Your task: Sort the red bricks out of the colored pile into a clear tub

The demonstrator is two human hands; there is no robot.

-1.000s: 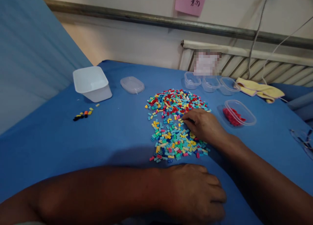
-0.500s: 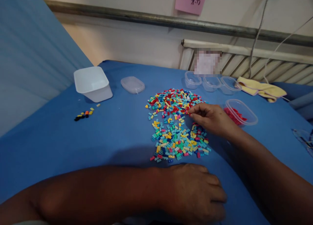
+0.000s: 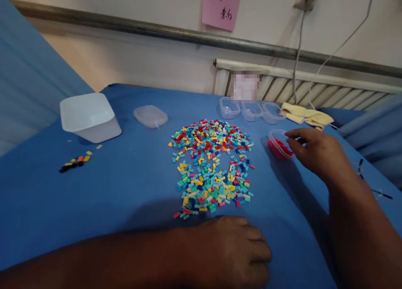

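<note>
Blue cloth (image 3: 150,163) holds 3 clear tubs (image 3: 252,112) behind scattered bricks (image 3: 210,167).

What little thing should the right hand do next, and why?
I'd guess the right hand should centre its fingertips over the clear tub and part them: they hover by its rim, held close together, and red bricks lie inside. Whether they pinch a brick, I can't tell.
</note>
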